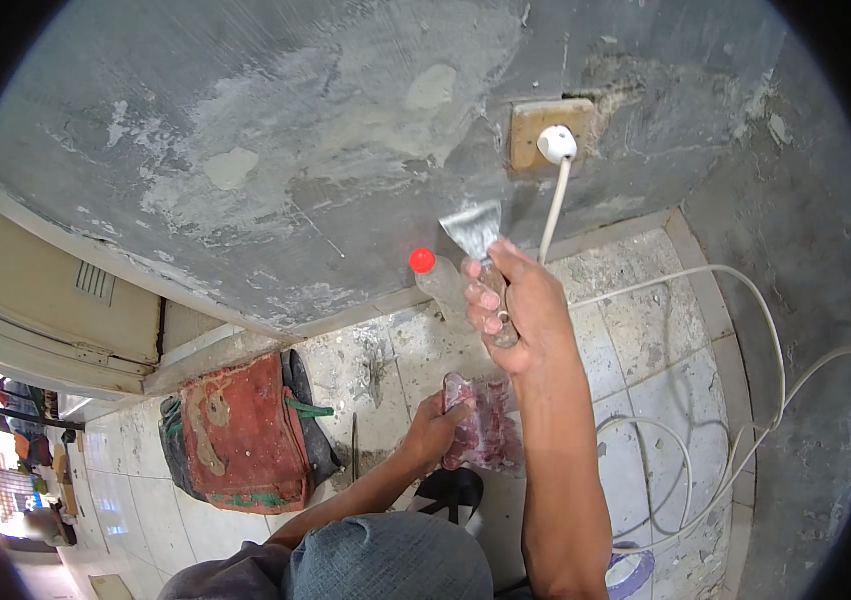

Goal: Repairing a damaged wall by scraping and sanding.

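My right hand (526,310) is wrapped round the handle of a putty knife (474,228). Its wide, whitish-smeared blade points up, in front of the grey wall (366,190). Lower down, my left hand (434,432) grips a reddish-pink, see-through plastic piece (486,425); whether it is a bag or a cut container I cannot make out. A clear plastic bottle (440,285) with a red cap stands near the wall, just left of my right hand and partly behind it. Pale filler-like patches (233,168) mark the wall.
A white plug (557,145) sits in a wooden-backed wall socket (526,135). Its white cable (761,300) loops over the tiled floor at right. A worn red bag (246,430) lies at left, near a beige door (46,290). A purple tape roll (634,575) lies at the lower right.
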`<action>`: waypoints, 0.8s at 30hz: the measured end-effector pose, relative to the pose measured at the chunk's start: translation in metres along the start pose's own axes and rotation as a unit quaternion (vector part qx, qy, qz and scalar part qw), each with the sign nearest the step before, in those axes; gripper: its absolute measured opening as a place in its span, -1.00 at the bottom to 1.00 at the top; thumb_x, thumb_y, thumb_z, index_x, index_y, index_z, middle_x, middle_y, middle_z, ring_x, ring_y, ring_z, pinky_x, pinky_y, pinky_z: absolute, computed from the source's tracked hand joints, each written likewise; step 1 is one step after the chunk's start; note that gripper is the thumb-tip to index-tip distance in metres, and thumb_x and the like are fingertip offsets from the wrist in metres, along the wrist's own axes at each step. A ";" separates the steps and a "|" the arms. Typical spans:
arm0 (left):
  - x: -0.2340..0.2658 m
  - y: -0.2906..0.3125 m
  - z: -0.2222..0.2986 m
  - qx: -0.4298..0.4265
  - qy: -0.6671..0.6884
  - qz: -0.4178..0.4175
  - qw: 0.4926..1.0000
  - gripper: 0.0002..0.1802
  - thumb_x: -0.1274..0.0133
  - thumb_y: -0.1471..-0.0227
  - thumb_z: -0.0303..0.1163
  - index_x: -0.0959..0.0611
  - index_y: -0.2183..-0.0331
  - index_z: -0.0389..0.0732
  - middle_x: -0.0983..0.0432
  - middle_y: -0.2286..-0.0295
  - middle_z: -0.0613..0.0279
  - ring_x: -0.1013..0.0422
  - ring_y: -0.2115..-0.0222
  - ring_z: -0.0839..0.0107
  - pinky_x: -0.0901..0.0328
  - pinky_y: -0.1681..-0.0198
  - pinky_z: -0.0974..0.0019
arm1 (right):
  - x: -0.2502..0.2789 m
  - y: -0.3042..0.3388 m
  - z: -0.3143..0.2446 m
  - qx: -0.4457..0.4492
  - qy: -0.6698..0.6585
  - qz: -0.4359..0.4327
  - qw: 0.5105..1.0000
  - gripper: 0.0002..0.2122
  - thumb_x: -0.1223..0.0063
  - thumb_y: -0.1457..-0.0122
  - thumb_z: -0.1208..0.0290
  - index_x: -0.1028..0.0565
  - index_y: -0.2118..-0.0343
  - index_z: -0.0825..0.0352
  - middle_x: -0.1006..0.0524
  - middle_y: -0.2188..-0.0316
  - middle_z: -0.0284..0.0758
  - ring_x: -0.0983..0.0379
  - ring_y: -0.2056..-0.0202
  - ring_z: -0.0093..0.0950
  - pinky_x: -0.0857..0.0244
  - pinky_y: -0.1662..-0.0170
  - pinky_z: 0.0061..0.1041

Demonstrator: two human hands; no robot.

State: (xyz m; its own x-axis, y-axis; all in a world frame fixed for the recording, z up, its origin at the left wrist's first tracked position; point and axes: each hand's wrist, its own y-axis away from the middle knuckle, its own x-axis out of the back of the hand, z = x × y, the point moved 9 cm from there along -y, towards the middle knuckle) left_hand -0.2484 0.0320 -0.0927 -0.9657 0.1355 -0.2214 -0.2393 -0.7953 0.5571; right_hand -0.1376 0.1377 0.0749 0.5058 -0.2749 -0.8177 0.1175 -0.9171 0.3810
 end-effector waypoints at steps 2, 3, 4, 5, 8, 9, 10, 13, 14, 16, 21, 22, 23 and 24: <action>-0.002 0.001 -0.005 0.017 0.022 -0.015 1.000 -0.82 0.07 -0.13 -0.41 -0.51 0.26 -0.30 -0.50 0.49 0.28 -0.41 0.60 0.53 -0.32 0.55 0.44 | 0.007 0.006 -0.003 -0.002 0.001 0.001 1.000 -0.88 0.23 -0.26 0.46 -0.23 0.16 0.26 -0.36 0.49 -0.31 -0.16 0.69 -0.65 0.04 0.82 -0.73; -0.002 0.001 -0.003 -0.001 0.027 -0.012 1.000 -0.82 0.07 -0.13 -0.41 -0.51 0.26 -0.30 -0.50 0.49 0.28 -0.41 0.60 0.53 -0.32 0.55 0.44 | -0.001 0.011 -0.009 0.023 -0.002 -0.065 0.998 -0.87 0.23 -0.26 0.46 -0.23 0.16 0.25 -0.36 0.49 -0.31 -0.16 0.68 -0.66 0.05 0.82 -0.74; -0.002 0.000 -0.002 -0.004 0.028 -0.012 1.000 -0.82 0.07 -0.13 -0.42 -0.51 0.26 -0.31 -0.50 0.49 0.28 -0.41 0.59 0.53 -0.32 0.53 0.44 | 0.007 0.012 -0.006 0.015 0.007 -0.038 0.999 -0.87 0.23 -0.26 0.46 -0.23 0.16 0.25 -0.36 0.49 -0.31 -0.16 0.68 -0.66 0.05 0.82 -0.74; -0.003 0.001 -0.004 0.003 0.029 -0.016 0.999 -0.82 0.08 -0.13 -0.42 -0.51 0.26 -0.31 -0.50 0.48 0.27 -0.41 0.58 0.52 -0.33 0.52 0.43 | 0.012 0.014 0.000 -0.001 0.019 -0.024 1.000 -0.78 0.23 -0.26 0.45 -0.19 0.05 0.28 -0.36 0.49 -0.31 -0.18 0.68 -0.64 0.02 0.80 -0.70; -0.005 0.002 -0.002 0.014 0.046 -0.013 0.999 -0.82 0.09 -0.13 -0.44 -0.51 0.26 -0.33 -0.50 0.47 0.25 -0.42 0.55 0.51 -0.34 0.48 0.41 | 0.019 0.009 0.009 -0.023 0.032 0.012 0.999 -0.66 0.24 -0.26 0.45 -0.13 -0.08 0.31 -0.36 0.50 -0.31 -0.20 0.68 -0.61 0.00 0.78 -0.66; -0.004 0.003 0.001 0.005 0.044 -0.006 0.999 -0.82 0.09 -0.13 -0.44 -0.51 0.26 -0.33 -0.50 0.47 0.25 -0.42 0.55 0.51 -0.34 0.48 0.41 | 0.026 0.007 0.011 -0.031 0.044 0.067 0.996 -0.64 0.23 -0.26 0.45 -0.12 -0.11 0.30 -0.37 0.51 -0.32 -0.19 0.68 -0.61 0.00 0.78 -0.66; -0.004 0.004 0.002 0.008 0.042 -0.006 0.999 -0.82 0.10 -0.13 -0.44 -0.51 0.25 -0.33 -0.50 0.46 0.25 -0.42 0.54 0.51 -0.34 0.46 0.40 | 0.017 0.002 0.011 -0.032 0.031 0.031 0.999 -0.64 0.23 -0.26 0.45 -0.12 -0.11 0.30 -0.37 0.51 -0.32 -0.19 0.68 -0.61 0.00 0.78 -0.66; -0.003 0.006 0.007 0.012 0.021 -0.002 1.000 -0.82 0.10 -0.13 -0.44 -0.51 0.25 -0.33 -0.50 0.45 0.24 -0.42 0.53 0.50 -0.35 0.44 0.40 | 0.009 -0.003 0.005 -0.037 0.002 0.031 0.999 -0.60 0.23 -0.26 0.44 -0.07 -0.15 0.30 -0.37 0.51 -0.32 -0.20 0.69 -0.61 0.01 0.79 -0.67; -0.004 0.010 0.005 0.021 0.001 -0.009 1.000 -0.81 0.10 -0.13 -0.44 -0.51 0.25 -0.33 -0.50 0.46 0.24 -0.42 0.53 0.50 -0.34 0.44 0.40 | 0.003 0.002 0.000 -0.020 0.007 -0.006 1.000 -0.76 0.23 -0.26 0.43 -0.16 0.03 0.27 -0.36 0.50 -0.34 -0.16 0.71 -0.65 0.04 0.81 -0.72; -0.003 0.011 0.002 0.033 0.002 -0.002 0.999 -0.81 0.09 -0.13 -0.44 -0.51 0.26 -0.33 -0.50 0.46 0.24 -0.42 0.54 0.50 -0.34 0.45 0.40 | -0.006 0.012 -0.006 0.004 -0.011 -0.073 0.997 -0.91 0.23 -0.26 0.41 -0.27 0.21 0.24 -0.35 0.50 -0.36 -0.13 0.73 -0.70 0.06 0.84 -0.77; -0.005 0.006 0.003 0.017 0.023 -0.008 1.000 -0.82 0.09 -0.13 -0.43 -0.51 0.26 -0.32 -0.49 0.47 0.25 -0.41 0.56 0.52 -0.32 0.49 0.42 | 0.021 0.017 0.014 -0.026 0.036 0.031 0.998 -0.88 0.21 -0.24 0.47 -0.25 0.18 0.25 -0.36 0.54 -0.34 -0.16 0.71 -0.67 0.04 0.82 -0.76; -0.005 0.006 0.004 0.012 0.022 -0.006 1.000 -0.82 0.10 -0.13 -0.43 -0.51 0.26 -0.32 -0.49 0.48 0.25 -0.40 0.56 0.52 -0.31 0.49 0.43 | 0.026 0.013 0.016 -0.027 0.041 0.057 0.997 -0.88 0.22 -0.24 0.48 -0.24 0.18 0.25 -0.36 0.53 -0.33 -0.16 0.71 -0.66 0.05 0.82 -0.75; -0.005 0.006 0.004 0.017 0.018 -0.004 1.000 -0.82 0.10 -0.13 -0.42 -0.51 0.27 -0.31 -0.48 0.49 0.26 -0.40 0.57 0.53 -0.31 0.50 0.43 | 0.031 0.010 0.014 -0.016 0.045 0.090 0.995 -0.88 0.23 -0.23 0.49 -0.23 0.18 0.25 -0.36 0.53 -0.33 -0.15 0.71 -0.65 0.05 0.82 -0.75; -0.005 0.006 0.007 0.004 0.019 -0.004 1.000 -0.82 0.10 -0.13 -0.42 -0.51 0.27 -0.31 -0.48 0.49 0.26 -0.40 0.57 0.53 -0.31 0.50 0.43 | 0.027 0.005 0.017 -0.026 0.043 0.081 0.995 -0.88 0.23 -0.23 0.49 -0.23 0.18 0.25 -0.36 0.53 -0.33 -0.15 0.71 -0.65 0.05 0.82 -0.75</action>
State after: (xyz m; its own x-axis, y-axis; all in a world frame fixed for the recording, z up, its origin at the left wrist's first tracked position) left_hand -0.2457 0.0308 -0.0831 -0.9592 0.1189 -0.2564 -0.2479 -0.7894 0.5616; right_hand -0.1379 0.1210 0.0477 0.5934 -0.3899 -0.7042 0.0710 -0.8461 0.5283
